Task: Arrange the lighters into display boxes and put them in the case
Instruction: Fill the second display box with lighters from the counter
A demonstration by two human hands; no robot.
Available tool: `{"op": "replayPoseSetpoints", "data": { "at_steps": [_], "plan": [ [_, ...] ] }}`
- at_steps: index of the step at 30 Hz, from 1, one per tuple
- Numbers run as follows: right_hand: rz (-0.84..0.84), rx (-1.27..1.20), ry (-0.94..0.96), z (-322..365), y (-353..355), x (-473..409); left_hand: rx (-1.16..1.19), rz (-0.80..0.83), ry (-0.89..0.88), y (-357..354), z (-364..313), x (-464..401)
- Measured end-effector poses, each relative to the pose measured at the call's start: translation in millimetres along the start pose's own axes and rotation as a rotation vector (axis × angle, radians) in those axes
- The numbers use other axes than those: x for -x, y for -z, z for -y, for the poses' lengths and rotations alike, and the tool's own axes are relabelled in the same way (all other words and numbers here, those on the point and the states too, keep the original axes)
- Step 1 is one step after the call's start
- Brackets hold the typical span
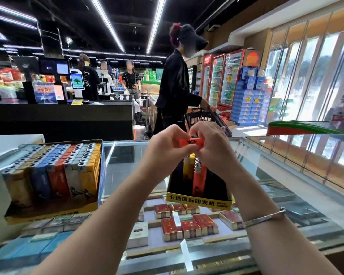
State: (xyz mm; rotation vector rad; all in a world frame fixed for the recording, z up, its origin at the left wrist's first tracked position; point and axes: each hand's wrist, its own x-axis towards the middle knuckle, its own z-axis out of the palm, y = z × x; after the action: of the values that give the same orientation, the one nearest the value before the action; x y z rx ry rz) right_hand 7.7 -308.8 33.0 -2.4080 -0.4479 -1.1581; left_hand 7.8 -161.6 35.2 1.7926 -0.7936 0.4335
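Orange lighter (191,143) pinched crosswise, left hand (168,142), right hand (211,144), fingers curled

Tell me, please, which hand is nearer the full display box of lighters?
Left. The left hand is closer to the full display box; the right hand is farther away, above the nearly empty box.
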Motion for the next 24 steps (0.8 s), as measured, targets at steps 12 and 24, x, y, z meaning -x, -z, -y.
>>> {"op": "replayPoseSetpoints", "data": {
  "at_steps": [12,24],
  "plan": [
    [-0.088,-0.377,-0.73,-47.2,3.6,-4.7,0.942,0.283,0.533,18.4,5.0,-8.0],
    [0.091,-0.362,-0.679,-43.1,-10.9,2.3,0.977,0.305,0.493,16.1,4.7,-6.6]
  ]
}}
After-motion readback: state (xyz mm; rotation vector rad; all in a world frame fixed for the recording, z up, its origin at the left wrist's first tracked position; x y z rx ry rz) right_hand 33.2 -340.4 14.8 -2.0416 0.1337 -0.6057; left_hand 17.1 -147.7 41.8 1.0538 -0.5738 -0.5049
